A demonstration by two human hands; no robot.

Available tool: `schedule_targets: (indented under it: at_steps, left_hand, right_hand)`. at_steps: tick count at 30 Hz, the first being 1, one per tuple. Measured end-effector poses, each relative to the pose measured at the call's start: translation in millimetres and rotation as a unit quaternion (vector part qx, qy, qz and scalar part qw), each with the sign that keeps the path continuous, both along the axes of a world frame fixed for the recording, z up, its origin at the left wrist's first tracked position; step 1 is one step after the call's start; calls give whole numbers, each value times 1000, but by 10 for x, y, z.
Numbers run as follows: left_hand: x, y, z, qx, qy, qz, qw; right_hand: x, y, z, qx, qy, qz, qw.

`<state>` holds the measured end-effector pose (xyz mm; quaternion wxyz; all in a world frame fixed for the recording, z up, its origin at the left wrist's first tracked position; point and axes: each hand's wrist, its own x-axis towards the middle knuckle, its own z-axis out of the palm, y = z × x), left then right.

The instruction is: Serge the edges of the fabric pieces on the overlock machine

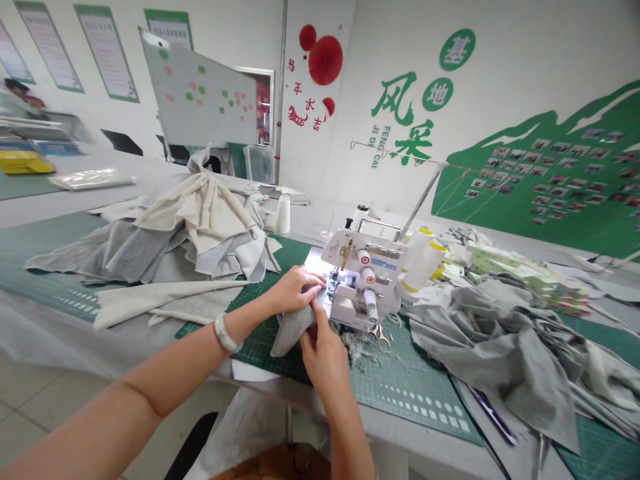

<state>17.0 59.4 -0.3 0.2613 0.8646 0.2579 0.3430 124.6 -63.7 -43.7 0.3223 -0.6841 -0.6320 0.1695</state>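
An overlock sewing machine point(370, 267) stands in front of me, its lamp lighting the needle area. A piece of grey fabric point(291, 332) lies at the machine's left front and hangs toward me. My left hand point(296, 291), with a pale bangle on the wrist, presses its bent fingers on the fabric's upper part beside the presser foot. Below it, my right hand point(325, 347) grips the fabric's edge, index finger pointing up to the machine and thumb against the cloth. The fingertips of both hands nearly meet. Some of the cloth is hidden under the hands.
Left of the machine lies a pile of grey and cream cloth pieces point(200, 227). Thread cones point(420, 260) and crumpled grey cloth point(500, 340) are on the right. Scissors point(381, 337) and thread scraps point(357, 347) lie by the machine on a green cutting mat point(415, 393).
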Motion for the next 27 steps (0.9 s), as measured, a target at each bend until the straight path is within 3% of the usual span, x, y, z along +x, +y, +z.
schedule_targets:
  at_steps: [3, 17, 21, 27]
  left_hand:
    - [-75, -25, -9, 70, 71, -27, 995]
    - [-141, -193, -29, 158, 190, -25, 969]
    - [-159, -189, -37, 157, 193, -41, 968]
    - [-179, -220, 9, 110, 170, -11, 979]
  right_hand:
    - [-10, -47, -16, 21, 27, 9, 999]
    - [149, -127, -133, 130, 94, 27, 987]
    - [178, -120, -144, 146, 137, 38, 979]
    - [154, -106, -80, 141, 249, 30, 958]
